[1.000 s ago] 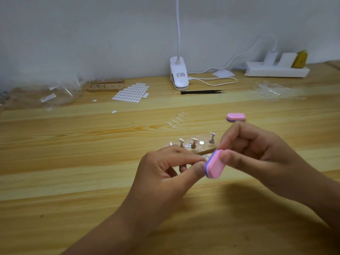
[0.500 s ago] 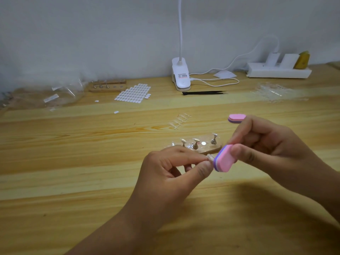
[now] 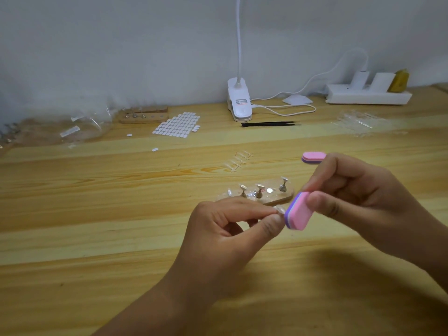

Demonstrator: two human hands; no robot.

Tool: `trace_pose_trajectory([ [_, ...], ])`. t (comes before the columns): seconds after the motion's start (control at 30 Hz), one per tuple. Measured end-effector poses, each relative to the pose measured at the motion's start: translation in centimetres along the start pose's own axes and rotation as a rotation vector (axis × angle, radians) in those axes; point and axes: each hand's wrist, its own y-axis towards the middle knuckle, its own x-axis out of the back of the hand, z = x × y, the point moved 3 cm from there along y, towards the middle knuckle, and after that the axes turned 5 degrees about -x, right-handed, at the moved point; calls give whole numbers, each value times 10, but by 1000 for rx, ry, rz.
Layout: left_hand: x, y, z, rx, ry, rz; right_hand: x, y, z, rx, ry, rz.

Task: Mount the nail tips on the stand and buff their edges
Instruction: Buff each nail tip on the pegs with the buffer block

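Fingers [image 3: 257, 210] of the left hand [image 3: 225, 234]: thumb and forefinger pinched together on a clear nail tip [image 3: 279, 209], the rest curled under. Cannot tell whether the tip sits on a peg; the fingers hide it.

Right hand [image 3: 363, 197]: thumb and forefinger pinch a pink-and-purple buffer block [image 3: 299, 212], purple edge touching the tip.

Change: one second ago the block sat lower and covered the tip. Half a second ago it had swung up and rightward, and the tip showed. Now it is in nearly the same place, tilted a little more. The left hand has barely moved.

Reading: short strokes along the tip's edge. Buffing is under way on this tip, in the hand and above the desk [image 3: 97, 214], not on the stand.

Stand [image 3: 266, 200]: mid-desk, just behind the hands. Three metal pegs stand on it, with one bare round spot between two of them. Tips on the pegs are too small to confirm, so mounting looks unfinished.

Further out: spare buffer [image 3: 314, 157] behind the right hand; strip of clear tips [image 3: 238, 161] behind the stand. Near the desk's back edge: black tweezers [image 3: 269, 124], lamp clip [image 3: 238, 103], sticker sheet [image 3: 178, 124], second stand [image 3: 143, 115].
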Motion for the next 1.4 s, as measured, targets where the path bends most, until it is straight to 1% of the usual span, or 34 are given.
trace_pose_trajectory([
  [0.07, -1, 0, 0, 6, -18, 8, 0, -1, -2, 8, 2, -9],
  [0.17, -3, -1, 0, 2, -30, 12, -9, -3, -2, 30, -50, 49],
  [0.23, -2, -1, 1, 8, -37, 6, -4, -2, 1, 48, -68, 12],
  [0.3, -2, -1, 1, 11, -42, 11, 1, -1, 1, 43, -35, -27],
  [0.43, -3, -2, 1, 5, -44, 21, -7, -3, -1, 55, -111, 29],
  [0.53, -2, -2, 2, 32, -68, 4, 6, 0, 2, 89, -211, -58],
  [0.6, -2, -2, 1, 50, -88, 15, 14, 1, 5, 94, -159, -127],
  [0.67, -2, -2, 1, 62, -103, 26, 12, 0, 8, 125, -74, -153],
  [0.77, -1, 0, 1, 60, -135, 39, 4, -3, 9, 115, -17, -80],
  [0.83, -1, 0, 1, 46, -152, 58, 1, -3, 8, 109, -74, -42],
  [0.97, -2, -1, 1, 22, -168, 78, 6, -1, 8, 119, -119, -71],
  [1.13, -1, -1, 2, 26, -176, 84, -6, -3, 7, 169, -169, 4],
  [1.23, -1, 0, 1, 42, -171, 108, 3, 0, 8, 178, -214, -63],
  [1.27, 0, 0, 1, 54, -180, 119, 3, 0, 8, 174, -210, -63],
  [1.4, 0, -1, 3, 114, -185, 153, -6, -3, 4, 186, -231, 33],
])
